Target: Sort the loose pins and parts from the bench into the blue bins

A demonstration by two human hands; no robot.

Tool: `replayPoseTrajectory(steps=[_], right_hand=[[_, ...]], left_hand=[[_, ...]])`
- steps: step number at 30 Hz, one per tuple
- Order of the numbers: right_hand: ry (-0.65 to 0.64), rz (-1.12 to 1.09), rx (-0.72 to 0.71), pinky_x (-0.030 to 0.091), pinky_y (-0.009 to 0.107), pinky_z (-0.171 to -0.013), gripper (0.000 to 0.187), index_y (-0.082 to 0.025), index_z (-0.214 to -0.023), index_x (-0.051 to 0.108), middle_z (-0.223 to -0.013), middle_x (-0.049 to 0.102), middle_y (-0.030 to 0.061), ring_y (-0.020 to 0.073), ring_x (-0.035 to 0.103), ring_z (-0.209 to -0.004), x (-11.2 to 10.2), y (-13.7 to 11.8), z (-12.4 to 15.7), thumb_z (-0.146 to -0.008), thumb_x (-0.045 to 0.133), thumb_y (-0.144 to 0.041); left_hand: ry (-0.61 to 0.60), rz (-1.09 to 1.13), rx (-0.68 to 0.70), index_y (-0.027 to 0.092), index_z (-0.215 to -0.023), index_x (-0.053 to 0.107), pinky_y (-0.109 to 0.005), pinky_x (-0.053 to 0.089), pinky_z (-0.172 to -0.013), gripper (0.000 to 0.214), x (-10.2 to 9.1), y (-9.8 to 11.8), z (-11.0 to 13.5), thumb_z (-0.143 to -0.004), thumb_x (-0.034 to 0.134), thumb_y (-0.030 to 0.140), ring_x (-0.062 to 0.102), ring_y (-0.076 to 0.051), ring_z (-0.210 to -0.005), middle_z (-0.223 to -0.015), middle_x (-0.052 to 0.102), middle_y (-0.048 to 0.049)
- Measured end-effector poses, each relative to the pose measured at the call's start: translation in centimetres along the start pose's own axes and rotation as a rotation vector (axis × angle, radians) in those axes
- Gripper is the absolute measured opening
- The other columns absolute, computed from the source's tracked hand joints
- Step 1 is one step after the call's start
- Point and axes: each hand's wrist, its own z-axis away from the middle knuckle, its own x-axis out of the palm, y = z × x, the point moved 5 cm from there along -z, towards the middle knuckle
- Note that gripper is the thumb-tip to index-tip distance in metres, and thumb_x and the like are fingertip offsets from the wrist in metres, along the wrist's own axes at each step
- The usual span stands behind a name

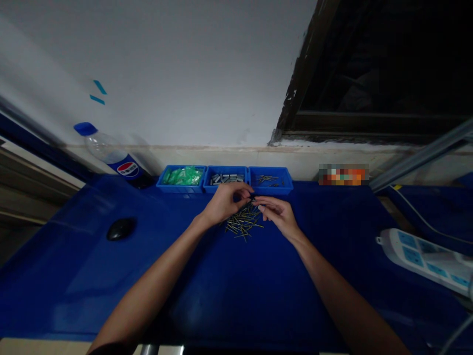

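A loose pile of thin brass-coloured metal pins (242, 223) lies on the blue table top. Over the left part of its far edge is my left hand (226, 201), its thumb and fingers curled toward each other. My right hand (276, 211) meets it from the right, thumb and fingertips pinched close together. Between the two sets of fingertips there is something small and dark, too small to name. Just behind the hands stand three blue bins: one with green plastic bags (184, 175), one with silver metal cylinders (229, 178), one with a few thin pins (266, 178).
A cola bottle (125, 165) stands by the wall at the back left, with a black mouse (120, 229) in front of it. On the right lies a white power strip (424, 256) with a cable. A blurred orange item (345, 176) sits near the wall.
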Motion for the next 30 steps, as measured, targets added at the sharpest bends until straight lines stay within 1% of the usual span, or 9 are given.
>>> replayPoseTrajectory(steps=[5, 7, 9, 11, 13, 15, 17, 25, 30], right_hand=[[0.034, -0.016, -0.019, 0.048, 0.028, -0.052, 0.028, -0.023, -0.108, 0.083, -0.099, 0.083, 0.0086, 0.0142, 0.062, -0.058, -0.4, 0.2, 0.0, -0.086, 0.080, -0.040], [0.072, -0.022, -0.031, 0.048, 0.028, -0.054, 0.026, -0.023, -0.106, 0.083, -0.098, 0.083, 0.0084, 0.0147, 0.063, -0.060, -0.6, 0.5, 0.0, -0.087, 0.080, -0.040], [0.130, -0.053, -0.053, 0.049, 0.029, -0.056, 0.029, -0.025, -0.114, 0.081, -0.107, 0.082, 0.0089, 0.0157, 0.065, -0.066, -1.0, 0.6, -0.1, -0.088, 0.079, -0.037], [0.184, -0.105, -0.083, 0.050, 0.030, -0.059, 0.039, -0.029, -0.126, 0.077, -0.126, 0.078, 0.0094, 0.0174, 0.068, -0.076, -1.4, 0.7, -0.2, -0.087, 0.079, -0.033], [0.205, -0.144, -0.107, 0.051, 0.030, -0.061, 0.050, -0.032, -0.136, 0.071, -0.140, 0.071, 0.0092, 0.0190, 0.071, -0.084, -1.6, 0.8, -0.3, -0.086, 0.080, -0.030], [0.194, -0.149, -0.114, 0.051, 0.031, -0.063, 0.055, -0.034, -0.140, 0.068, -0.144, 0.069, 0.0088, 0.0195, 0.071, -0.086, -1.6, 0.8, -0.3, -0.086, 0.080, -0.028], [0.176, -0.134, -0.110, 0.052, 0.031, -0.064, 0.055, -0.034, -0.140, 0.067, -0.142, 0.070, 0.0088, 0.0190, 0.071, -0.084, -1.5, 0.8, -0.3, -0.087, 0.079, -0.028], [0.153, -0.113, -0.110, 0.052, 0.033, -0.068, 0.045, -0.031, -0.135, 0.070, -0.133, 0.074, 0.0087, 0.0174, 0.070, -0.079, -1.4, 0.8, -0.3, -0.090, 0.076, -0.030], [0.159, -0.112, -0.089, 0.052, 0.033, -0.067, 0.040, -0.029, -0.128, 0.072, -0.126, 0.076, 0.0085, 0.0175, 0.069, -0.077, -1.4, 0.8, -0.3, -0.089, 0.077, -0.032]], left_hand=[[-0.054, -0.011, 0.010, 0.014, -0.111, 0.072, -0.031, 0.062, -0.083, 0.021, 0.3, -0.1, 0.1, -0.090, 0.067, 0.018, 0.074, -0.016, -0.084, -0.099, 0.078, -0.0078], [-0.113, -0.113, 0.011, 0.015, -0.113, 0.073, -0.032, 0.061, -0.084, 0.022, 0.3, -0.5, 0.1, -0.092, 0.067, 0.020, 0.075, -0.017, -0.088, -0.102, 0.079, -0.0083], [-0.167, -0.296, 0.001, 0.017, -0.115, 0.075, -0.035, 0.059, -0.090, 0.022, 0.3, -1.2, 0.3, -0.094, 0.066, 0.019, 0.076, -0.021, -0.096, -0.109, 0.079, -0.0091], [-0.202, -0.469, -0.023, 0.020, -0.116, 0.076, -0.037, 0.057, -0.096, 0.024, 0.3, -1.8, 0.5, -0.095, 0.065, 0.018, 0.075, -0.023, -0.104, -0.113, 0.080, -0.0092], [-0.230, -0.579, -0.055, 0.022, -0.116, 0.077, -0.036, 0.057, -0.095, 0.027, 0.5, -2.2, 0.7, -0.095, 0.063, 0.015, 0.075, -0.025, -0.107, -0.114, 0.080, -0.0088], [-0.250, -0.644, -0.079, 0.023, -0.116, 0.077, -0.035, 0.058, -0.091, 0.029, 0.8, -2.3, 0.8, -0.094, 0.061, 0.012, 0.075, -0.025, -0.105, -0.113, 0.079, -0.0090], [-0.253, -0.689, -0.089, 0.022, -0.116, 0.077, -0.035, 0.057, -0.088, 0.031, 1.0, -2.2, 0.8, -0.094, 0.058, 0.010, 0.075, -0.026, -0.103, -0.113, 0.079, -0.0099], [-0.242, -0.728, -0.098, 0.020, -0.123, 0.074, -0.034, 0.056, -0.082, 0.036, 1.2, -2.0, 0.8, -0.096, 0.051, 0.010, 0.075, -0.026, -0.096, -0.113, 0.076, -0.0124], [-0.174, -0.584, -0.021, 0.017, -0.127, 0.073, -0.035, 0.057, -0.088, 0.041, 0.5, -1.3, 0.4, -0.091, 0.056, 0.009, 0.072, -0.022, -0.094, -0.110, 0.073, -0.0118]])
